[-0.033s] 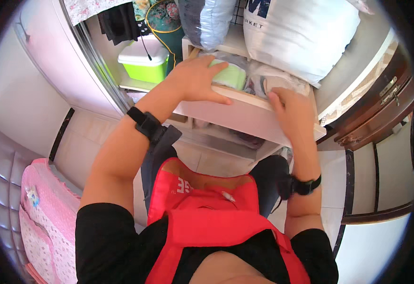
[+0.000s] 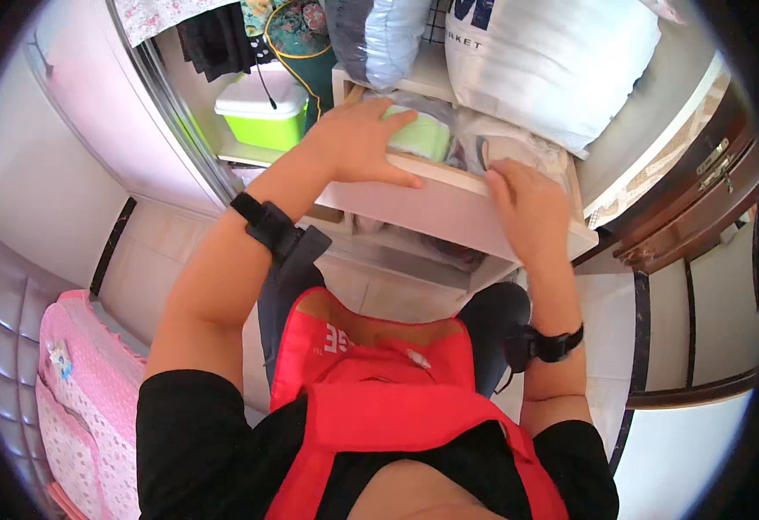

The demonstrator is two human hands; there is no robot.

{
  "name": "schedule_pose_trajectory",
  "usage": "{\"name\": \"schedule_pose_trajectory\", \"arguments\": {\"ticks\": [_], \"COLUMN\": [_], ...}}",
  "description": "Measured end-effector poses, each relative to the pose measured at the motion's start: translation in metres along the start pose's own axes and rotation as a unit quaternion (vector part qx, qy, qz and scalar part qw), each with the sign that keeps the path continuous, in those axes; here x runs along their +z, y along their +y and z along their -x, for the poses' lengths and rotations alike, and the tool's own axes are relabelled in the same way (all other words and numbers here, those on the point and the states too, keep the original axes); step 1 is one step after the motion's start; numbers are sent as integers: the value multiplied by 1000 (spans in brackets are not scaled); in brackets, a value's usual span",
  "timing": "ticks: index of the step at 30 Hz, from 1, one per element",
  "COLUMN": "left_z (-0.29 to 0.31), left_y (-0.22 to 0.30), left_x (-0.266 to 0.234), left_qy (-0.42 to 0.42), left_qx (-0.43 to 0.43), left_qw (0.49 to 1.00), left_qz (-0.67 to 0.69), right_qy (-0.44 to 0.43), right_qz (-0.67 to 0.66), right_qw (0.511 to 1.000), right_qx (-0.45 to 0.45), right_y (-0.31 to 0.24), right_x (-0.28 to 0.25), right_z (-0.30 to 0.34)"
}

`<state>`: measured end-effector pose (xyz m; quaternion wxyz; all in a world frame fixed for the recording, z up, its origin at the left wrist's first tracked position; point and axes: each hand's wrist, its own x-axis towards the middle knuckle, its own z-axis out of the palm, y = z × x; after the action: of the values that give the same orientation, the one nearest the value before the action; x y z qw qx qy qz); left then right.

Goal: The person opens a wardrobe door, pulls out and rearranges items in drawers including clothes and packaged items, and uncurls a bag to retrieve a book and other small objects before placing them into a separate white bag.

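Observation:
A pale drawer [image 2: 449,210] is pulled out of a white cabinet in front of me. Across its left front corner lies my left hand [image 2: 364,143], fingers spread, thumb along the top of the front panel. Beside those fingers, inside the drawer, sits a light green folded item [image 2: 421,137], seemingly in clear plastic. My right hand [image 2: 531,204] is bent over the right part of the front edge, thumb and fingers closed on it; its fingertips are partly hidden. Behind that hand are beige folded cloths [image 2: 518,149] in clear plastic.
On the cabinet top stand a large white bag [image 2: 553,78] and a grey-blue plastic-wrapped bundle [image 2: 379,43]. A green box with a white lid [image 2: 262,117] is on the left shelf. Brown wooden door [image 2: 700,199] lies right; a pink-covered bed [image 2: 89,390] lies left.
My right hand has shifted slightly left along the drawer's front edge, exposing more of the beige cloths. My left hand has stayed almost still.

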<state>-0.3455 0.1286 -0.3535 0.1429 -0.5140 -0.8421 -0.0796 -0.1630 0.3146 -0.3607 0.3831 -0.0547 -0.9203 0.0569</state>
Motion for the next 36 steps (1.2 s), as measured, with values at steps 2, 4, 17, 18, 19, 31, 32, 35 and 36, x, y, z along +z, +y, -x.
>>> {"name": "schedule_pose_trajectory", "arguments": {"ticks": [2, 4, 17, 18, 19, 31, 32, 35, 36], "left_z": [-2, -8, -26, -17, -5, -18, -20, -17, -17], "left_y": [-3, -6, -4, -1, -1, -15, -8, -11, -14], "left_x": [2, 9, 38, 40, 43, 70, 71, 86, 88], "left_qy": [17, 152, 273, 311, 346, 376, 389, 297, 292], "left_qx": [15, 103, 105, 118, 128, 77, 84, 61, 53], "left_qw": [1000, 981, 956, 943, 929, 921, 915, 951, 953], "left_qz": [-9, -65, -17, -12, -8, -66, -68, -62, -64], "right_qy": [66, 137, 190, 203, 208, 152, 152, 138, 121], "right_qz": [46, 98, 57, 25, 28, 57, 61, 64, 63], "right_qw": [996, 983, 975, 971, 970, 985, 984, 987, 990], "right_qx": [-33, -69, -95, -122, -122, 65, 64, 50, 37], "right_y": [0, 6, 44, 44, 39, 64, 68, 70, 71], "right_x": [16, 27, 43, 37, 36, 68, 70, 71, 73], "right_z": [4, 0, -15, -6, 7, 18, 17, 19, 18]}}
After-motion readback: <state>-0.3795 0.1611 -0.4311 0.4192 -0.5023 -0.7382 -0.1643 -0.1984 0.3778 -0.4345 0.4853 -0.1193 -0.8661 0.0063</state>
